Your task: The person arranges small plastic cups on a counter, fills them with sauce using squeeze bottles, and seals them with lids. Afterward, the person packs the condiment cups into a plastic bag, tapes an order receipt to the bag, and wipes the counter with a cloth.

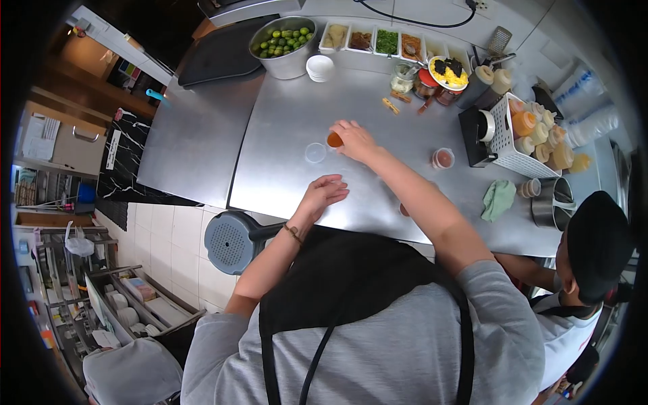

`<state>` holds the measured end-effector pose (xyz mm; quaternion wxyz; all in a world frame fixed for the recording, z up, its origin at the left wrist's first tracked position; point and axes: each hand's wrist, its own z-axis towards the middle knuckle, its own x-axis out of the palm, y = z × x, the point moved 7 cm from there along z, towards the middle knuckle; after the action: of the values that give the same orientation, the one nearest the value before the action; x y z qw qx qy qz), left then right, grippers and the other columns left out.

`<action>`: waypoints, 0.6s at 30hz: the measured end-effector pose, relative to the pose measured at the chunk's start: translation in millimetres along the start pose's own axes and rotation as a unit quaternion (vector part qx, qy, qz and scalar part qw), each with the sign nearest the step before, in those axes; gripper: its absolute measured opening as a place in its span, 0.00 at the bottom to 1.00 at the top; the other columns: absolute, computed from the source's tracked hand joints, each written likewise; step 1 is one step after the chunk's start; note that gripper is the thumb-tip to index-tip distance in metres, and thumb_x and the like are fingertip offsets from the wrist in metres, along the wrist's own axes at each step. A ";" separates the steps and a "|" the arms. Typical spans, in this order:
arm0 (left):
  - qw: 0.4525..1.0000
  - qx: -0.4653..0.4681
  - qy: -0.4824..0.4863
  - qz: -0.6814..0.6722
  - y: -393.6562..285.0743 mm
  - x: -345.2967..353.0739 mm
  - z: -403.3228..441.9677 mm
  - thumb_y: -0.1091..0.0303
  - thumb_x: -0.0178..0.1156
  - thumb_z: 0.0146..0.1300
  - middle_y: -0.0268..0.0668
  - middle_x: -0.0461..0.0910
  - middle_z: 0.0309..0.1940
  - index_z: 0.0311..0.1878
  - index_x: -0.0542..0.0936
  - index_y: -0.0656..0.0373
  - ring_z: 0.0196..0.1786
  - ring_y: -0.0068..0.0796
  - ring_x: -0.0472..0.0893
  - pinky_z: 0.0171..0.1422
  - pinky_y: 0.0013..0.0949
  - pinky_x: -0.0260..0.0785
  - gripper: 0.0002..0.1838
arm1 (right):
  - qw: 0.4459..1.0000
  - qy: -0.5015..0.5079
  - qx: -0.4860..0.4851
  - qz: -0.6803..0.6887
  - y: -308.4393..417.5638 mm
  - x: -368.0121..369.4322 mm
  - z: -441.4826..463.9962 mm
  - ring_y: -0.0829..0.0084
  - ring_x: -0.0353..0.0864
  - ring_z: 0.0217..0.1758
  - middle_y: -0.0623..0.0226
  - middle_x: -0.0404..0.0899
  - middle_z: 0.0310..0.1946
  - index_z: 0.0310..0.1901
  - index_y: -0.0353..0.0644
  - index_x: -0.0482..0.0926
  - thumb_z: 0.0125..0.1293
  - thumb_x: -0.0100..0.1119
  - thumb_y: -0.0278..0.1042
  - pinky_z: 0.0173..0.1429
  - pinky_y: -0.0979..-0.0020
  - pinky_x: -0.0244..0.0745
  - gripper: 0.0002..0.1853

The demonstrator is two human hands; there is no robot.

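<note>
The right hand (356, 142) has its fingers closed on a cup (333, 139) above or on the surface (277, 145). A clear lid (315, 153) lies just beside the cup, at eight o'clock; the left hand (322, 197), fingers loosely open, is at six.

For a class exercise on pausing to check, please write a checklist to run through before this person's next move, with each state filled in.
1. Right hand on the sauce cup: ok, its fingers touch the cup.
2. Sauce cup resting fully on the steel counter: cannot tell, the fingers hide part of it.
3. Left hand free: ok, nothing visible in it.
4. Clear lid, as it appears, near the cup: ok, just to its left.
5. Second cup apart from both hands: ok, off to the right.
6. Green cloth beside the hands: not ok, it lies far right.
</note>
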<state>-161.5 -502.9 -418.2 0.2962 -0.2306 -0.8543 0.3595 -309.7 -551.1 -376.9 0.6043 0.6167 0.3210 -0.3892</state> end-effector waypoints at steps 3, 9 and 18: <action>0.993 0.036 -0.026 -0.112 -10.3 -15.8 10.9 0.73 0.47 0.65 0.48 0.73 0.48 0.56 0.66 0.68 0.52 0.40 0.75 0.59 0.38 0.69 0.17 | 0.997 0.005 0.023 0.075 0.5 -8.0 0.4 0.59 0.71 0.54 0.59 0.72 0.51 0.49 0.43 0.69 0.48 0.64 0.32 0.55 0.63 0.68 0.25; 0.948 0.074 0.068 -0.301 -60.4 -1.9 33.0 0.65 0.49 0.66 0.48 0.69 0.52 0.55 0.66 0.69 0.57 0.38 0.70 0.63 0.38 0.64 0.19 | 0.979 -0.028 0.075 0.188 11.4 -46.7 -24.3 0.58 0.78 0.42 0.55 0.75 0.44 0.45 0.41 0.67 0.46 0.64 0.28 0.45 0.64 0.74 0.24; 0.992 0.121 0.018 -0.009 -90.1 39.7 47.6 0.64 0.60 0.59 0.38 0.77 0.39 0.44 0.75 0.66 0.44 0.26 0.77 0.51 0.28 0.71 0.16 | 0.952 -0.094 0.072 0.281 -15.9 -67.3 -50.4 0.73 0.77 0.39 0.62 0.77 0.41 0.52 0.38 0.69 0.47 0.69 0.36 0.43 0.73 0.73 0.29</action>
<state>-238.2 -558.7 -364.0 0.3408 -0.1922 -0.8009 0.4533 -351.9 -494.9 -328.0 0.6702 0.6847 0.0478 -0.2823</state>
